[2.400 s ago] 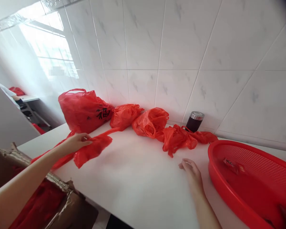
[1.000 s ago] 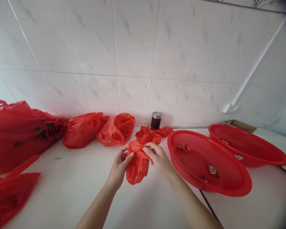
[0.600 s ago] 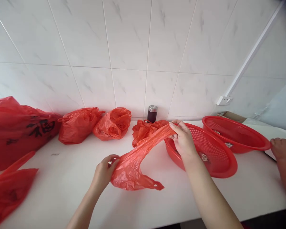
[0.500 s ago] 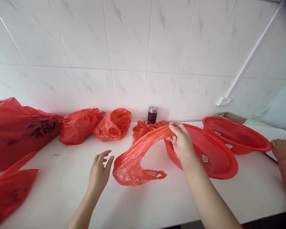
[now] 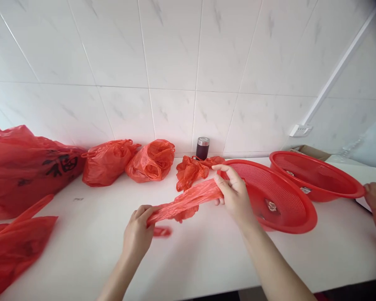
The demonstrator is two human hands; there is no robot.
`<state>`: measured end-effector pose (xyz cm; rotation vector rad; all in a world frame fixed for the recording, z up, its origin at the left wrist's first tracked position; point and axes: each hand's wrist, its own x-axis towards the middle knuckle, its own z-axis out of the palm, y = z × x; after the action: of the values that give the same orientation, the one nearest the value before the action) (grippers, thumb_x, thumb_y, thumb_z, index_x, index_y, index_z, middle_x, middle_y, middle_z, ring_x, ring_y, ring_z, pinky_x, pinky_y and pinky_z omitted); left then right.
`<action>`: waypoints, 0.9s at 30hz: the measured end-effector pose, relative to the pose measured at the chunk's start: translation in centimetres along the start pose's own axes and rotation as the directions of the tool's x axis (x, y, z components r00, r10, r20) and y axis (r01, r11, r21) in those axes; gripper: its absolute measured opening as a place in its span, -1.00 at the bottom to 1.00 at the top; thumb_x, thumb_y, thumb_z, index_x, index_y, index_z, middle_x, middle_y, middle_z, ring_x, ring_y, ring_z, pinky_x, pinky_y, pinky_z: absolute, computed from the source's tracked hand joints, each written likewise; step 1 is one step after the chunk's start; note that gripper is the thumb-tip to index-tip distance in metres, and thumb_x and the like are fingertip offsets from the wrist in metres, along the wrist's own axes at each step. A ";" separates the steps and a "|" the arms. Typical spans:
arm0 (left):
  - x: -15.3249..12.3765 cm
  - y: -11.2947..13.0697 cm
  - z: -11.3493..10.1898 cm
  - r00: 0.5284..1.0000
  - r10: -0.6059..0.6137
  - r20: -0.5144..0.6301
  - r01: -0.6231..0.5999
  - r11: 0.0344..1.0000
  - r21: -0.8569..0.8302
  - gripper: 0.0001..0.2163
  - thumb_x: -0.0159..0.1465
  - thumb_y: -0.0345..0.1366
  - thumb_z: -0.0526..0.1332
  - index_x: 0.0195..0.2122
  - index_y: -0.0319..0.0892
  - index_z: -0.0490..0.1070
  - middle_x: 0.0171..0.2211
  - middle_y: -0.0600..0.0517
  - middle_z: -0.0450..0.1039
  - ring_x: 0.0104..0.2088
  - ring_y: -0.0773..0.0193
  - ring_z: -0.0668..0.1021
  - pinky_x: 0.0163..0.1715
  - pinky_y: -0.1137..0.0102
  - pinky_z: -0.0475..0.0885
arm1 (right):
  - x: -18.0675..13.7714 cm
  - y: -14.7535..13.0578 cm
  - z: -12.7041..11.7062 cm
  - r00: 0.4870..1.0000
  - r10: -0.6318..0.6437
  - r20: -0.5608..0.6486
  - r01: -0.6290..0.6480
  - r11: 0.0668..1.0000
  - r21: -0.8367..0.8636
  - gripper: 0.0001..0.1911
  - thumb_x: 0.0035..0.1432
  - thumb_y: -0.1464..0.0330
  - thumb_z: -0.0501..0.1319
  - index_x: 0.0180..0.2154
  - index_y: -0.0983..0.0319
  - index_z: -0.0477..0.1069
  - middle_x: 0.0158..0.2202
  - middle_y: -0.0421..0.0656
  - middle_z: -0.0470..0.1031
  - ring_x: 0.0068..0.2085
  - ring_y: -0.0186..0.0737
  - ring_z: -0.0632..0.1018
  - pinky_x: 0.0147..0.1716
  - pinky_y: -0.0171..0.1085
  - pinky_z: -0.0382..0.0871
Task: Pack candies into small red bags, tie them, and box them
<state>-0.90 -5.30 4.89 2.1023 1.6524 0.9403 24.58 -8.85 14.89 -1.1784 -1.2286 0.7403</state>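
Fingers (image 5: 143,210) of your left hand (image 5: 137,235) are clenched on one end of a red bag (image 5: 188,200). Your right hand (image 5: 235,197) pinches the other end; its upper fingers stick out loose. The bag is pulled into a thin twisted strip between the two hands, just above the worktop (image 5: 207,255), right end higher. A loose bit of it droops to the worktop by the left hand.

Just right of your right hand is a near basket (image 5: 302,223), red mesh and tilted, with a few wrapped sweets (image 5: 271,205) inside. Behind it and further right is a far basket (image 5: 347,193); another person's hand (image 5: 375,197) touches its right rim. A box (image 5: 310,149) sits behind that one.

Along the tiled wall (image 5: 175,54), left to right:
- big bag (image 5: 25,167) with black print
- two stuffed bags (image 5: 108,162), side by side and touching
- crumpled bag (image 5: 190,170), just behind the held one
- dark flask (image 5: 202,147) with a metal cap, upright against the wall

A flat bag (image 5: 15,246) lies at the near left edge, well apart from your hands.
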 end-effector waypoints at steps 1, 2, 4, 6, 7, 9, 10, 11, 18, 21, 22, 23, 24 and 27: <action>-0.3 -0.4 -0.6 0.999 -0.003 0.051 0.004 1.000 -0.016 -0.57 0.10 -0.51 0.03 -0.09 0.01 0.47 -0.07 0.01 0.43 -0.09 0.12 0.49 -0.22 0.32 0.41 | 0.1 0.4 -1.0 1.000 0.006 0.009 -0.005 0.995 -0.098 -0.65 0.25 0.10 0.07 0.00 0.10 0.29 -0.64 -0.38 0.20 -0.64 -0.38 0.32 -0.64 -0.37 0.33; -0.5 -0.4 -1.0 0.994 -0.001 0.107 0.007 0.999 -0.052 -0.58 0.14 -0.47 0.04 -0.03 0.03 0.44 -0.03 0.02 0.41 -0.07 0.12 0.49 -0.19 0.32 0.41 | 0.2 0.8 -2.0 1.000 0.016 0.025 -0.009 0.972 -0.233 -0.65 0.26 0.12 0.06 0.01 0.09 0.30 -0.63 -0.36 0.23 -0.61 -0.35 0.36 -0.60 -0.34 0.35; -1.1 0.2 -1.7 0.976 0.005 0.219 0.025 0.990 -0.136 -0.60 0.19 -0.38 0.08 0.05 0.07 0.37 0.03 0.03 0.38 -0.03 0.13 0.48 -0.12 0.33 0.39 | 0.1 1.1 -3.3 0.999 0.023 0.043 0.004 0.836 -0.549 -0.68 0.25 0.18 0.07 0.00 0.10 0.34 -0.56 -0.28 0.36 -0.49 -0.25 0.46 -0.49 -0.27 0.37; -1.4 1.2 -1.9 0.953 -0.008 0.304 0.071 0.978 -0.196 -0.62 0.18 -0.31 0.15 0.04 0.08 0.36 0.04 0.05 0.39 0.00 0.13 0.48 -0.07 0.35 0.35 | -0.3 0.8 -3.7 0.997 -0.077 0.026 0.070 0.659 -0.749 -0.71 0.23 0.24 0.11 -0.03 0.12 0.37 -0.39 -0.18 0.50 -0.31 -0.14 0.53 -0.36 -0.22 0.38; -1.6 1.8 -1.9 0.942 -0.018 0.335 0.096 0.972 -0.216 -0.63 0.16 -0.29 0.18 0.02 0.08 0.38 0.02 0.05 0.41 -0.01 0.13 0.48 -0.07 0.37 0.34 | -0.8 0.4 -3.4 0.986 -0.165 0.031 0.128 0.618 -0.776 -0.73 0.23 0.27 0.12 -0.04 0.14 0.37 -0.29 -0.15 0.53 -0.22 -0.12 0.53 -0.29 -0.21 0.37; -1.7 2.6 -1.6 0.922 -0.047 0.384 0.149 0.959 -0.241 -0.68 0.14 -0.25 0.22 -0.04 0.03 0.42 -0.07 0.04 0.47 -0.09 0.14 0.51 -0.14 0.39 0.34 | -1.9 -0.2 -2.1 0.936 -0.329 0.121 0.311 0.619 -0.721 -0.79 0.27 0.31 0.10 -0.09 0.17 0.39 -0.19 -0.14 0.53 -0.17 -0.20 0.52 -0.21 -0.25 0.35; -1.7 2.9 -1.4 0.913 -0.062 0.403 0.176 0.952 -0.252 -0.70 0.14 -0.22 0.22 -0.07 0.00 0.44 -0.13 0.04 0.49 -0.16 0.15 0.52 -0.20 0.41 0.34 | -2.5 -0.3 -1.1 0.902 -0.375 0.213 0.415 0.618 -0.668 -0.83 0.28 0.32 0.09 -0.14 0.18 0.40 -0.22 -0.15 0.54 -0.20 -0.25 0.52 -0.20 -0.27 0.33; -1.7 3.1 -1.1 0.904 -0.076 0.421 0.201 0.944 -0.262 -0.71 0.14 -0.18 0.23 -0.10 -0.03 0.45 -0.19 0.04 0.51 -0.23 0.17 0.52 -0.25 0.42 0.34 | -3.0 -0.2 -0.1 0.862 -0.388 0.326 0.505 0.600 -0.620 -0.85 0.28 0.31 0.10 -0.18 0.18 0.41 -0.27 -0.18 0.54 -0.24 -0.27 0.52 -0.20 -0.28 0.32; -2.3 2.7 0.2 0.791 -0.030 0.611 0.362 0.828 -0.428 -0.70 0.11 -0.04 0.29 -0.47 -0.18 0.35 -0.59 0.17 0.25 -0.57 0.40 0.25 -0.55 0.49 0.10 | -3.6 5.7 2.9 0.746 -0.186 0.640 0.663 0.296 -0.687 -0.80 0.10 0.39 0.28 -0.17 0.14 0.48 -0.30 -0.16 0.53 -0.23 -0.15 0.47 -0.23 -0.19 0.18; -2.2 2.1 0.3 0.785 -0.062 0.616 0.463 0.719 -0.517 -0.64 0.17 0.03 0.22 -0.47 -0.21 0.39 -0.59 0.12 0.31 -0.58 0.39 0.30 -0.56 0.49 0.16 | -3.2 7.5 2.0 0.724 -0.281 0.630 0.690 0.281 -0.667 -0.79 0.19 0.47 0.16 -0.22 0.12 0.53 -0.33 -0.18 0.54 -0.25 -0.20 0.48 -0.24 -0.22 0.17; -2.0 1.7 0.1 0.789 -0.107 0.605 0.508 0.667 -0.544 -0.62 0.18 0.05 0.20 -0.45 -0.22 0.42 -0.58 0.09 0.36 -0.57 0.36 0.35 -0.55 0.48 0.20 | -3.2 7.9 1.5 0.724 -0.322 0.611 0.689 0.290 -0.664 -0.73 0.21 0.49 0.12 -0.16 0.10 0.53 -0.34 -0.19 0.54 -0.26 -0.22 0.48 -0.24 -0.23 0.17; -1.8 1.2 0.0 0.800 -0.155 0.580 0.540 0.608 -0.582 -0.62 0.17 0.06 0.21 -0.41 -0.22 0.44 -0.56 0.06 0.41 -0.55 0.33 0.40 -0.53 0.46 0.26 | -3.3 8.2 0.9 0.729 -0.349 0.589 0.683 0.305 -0.664 -0.68 0.24 0.49 0.09 -0.10 0.09 0.52 -0.37 -0.18 0.55 -0.28 -0.23 0.49 -0.25 -0.24 0.18; -1.5 0.6 -0.2 0.816 -0.202 0.541 0.553 0.544 -0.631 -0.63 0.16 0.06 0.23 -0.38 -0.22 0.46 -0.52 0.04 0.45 -0.51 0.30 0.44 -0.50 0.45 0.31 | -3.5 8.5 0.3 0.739 -0.350 0.575 0.671 0.322 -0.667 -0.65 0.25 0.49 0.07 -0.05 0.10 0.51 -0.40 -0.18 0.55 -0.30 -0.24 0.49 -0.25 -0.24 0.19; -0.5 -1.2 -0.7 0.847 -0.343 0.407 0.519 0.363 -0.774 -0.65 0.08 0.01 0.32 -0.34 -0.21 0.47 -0.49 0.05 0.49 -0.47 0.30 0.48 -0.43 0.46 0.38 | -4.7 8.7 -1.8 0.793 -0.167 0.586 0.600 0.385 -0.702 -0.66 0.28 0.45 0.04 -0.05 0.11 0.52 -0.46 -0.16 0.55 -0.39 -0.24 0.51 -0.32 -0.26 0.20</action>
<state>-2.30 -5.54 4.55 0.9234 1.1184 1.0359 26.59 -11.27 5.35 -1.4427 -2.3515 -0.1178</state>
